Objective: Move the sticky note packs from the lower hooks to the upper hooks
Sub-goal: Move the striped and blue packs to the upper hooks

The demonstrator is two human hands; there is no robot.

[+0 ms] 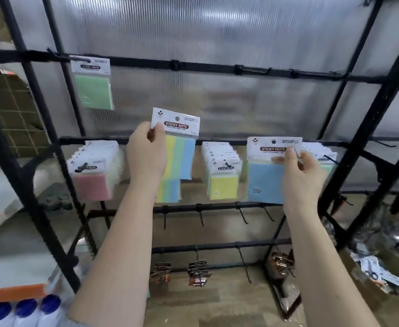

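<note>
While both bare arms reached up toward the black metal display rack [368, 128], each hand gripped its own pack. The left hand [146, 152] pinched the white header card of a striped yellow, green and blue sticky note pack [178, 147] between thumb and fingers, holding it raised clear of the lower rail, between the two rows of hooks and touching neither. The right hand [302, 171] pinched the upper right corner of a light blue sticky note pack [268, 175], which sat level with the lower rail; whether it still hung on a hook could not be told. On the upper rail [205, 67] a single green sticky note pack [93, 88] hung from the leftmost hook, and the bare upper hooks [252, 70] stood to its right. Along the lower rail hung a stack fronted by a pink pack [91, 182] at the left, a stack fronted by a yellow pack [223, 182] between the hands, and more packs [321, 153] behind the right hand.
</note>
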